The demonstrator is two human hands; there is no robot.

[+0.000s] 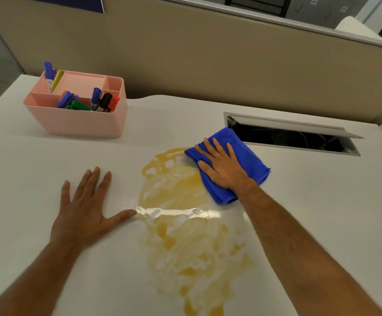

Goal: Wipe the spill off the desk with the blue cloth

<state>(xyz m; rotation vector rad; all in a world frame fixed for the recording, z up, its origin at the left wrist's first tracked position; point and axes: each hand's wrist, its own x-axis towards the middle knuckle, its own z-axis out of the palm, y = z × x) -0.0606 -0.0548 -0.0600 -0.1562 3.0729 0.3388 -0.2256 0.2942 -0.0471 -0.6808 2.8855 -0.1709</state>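
Observation:
A large smeared amber spill [185,236] spreads over the middle of the white desk [26,167], from mid-desk down to the near edge. A folded blue cloth [249,160] lies at the spill's upper right edge. My right hand [222,167] presses flat on the cloth, fingers spread and pointing away from me. My left hand [85,208] rests flat on the bare desk left of the spill, fingers apart, the thumb tip touching the spill's wet edge.
A pink organiser [76,110] with several markers stands at the back left. An open cable hatch [295,135] with a raised lid sits just behind the cloth. A beige partition [208,53] runs along the desk's far side.

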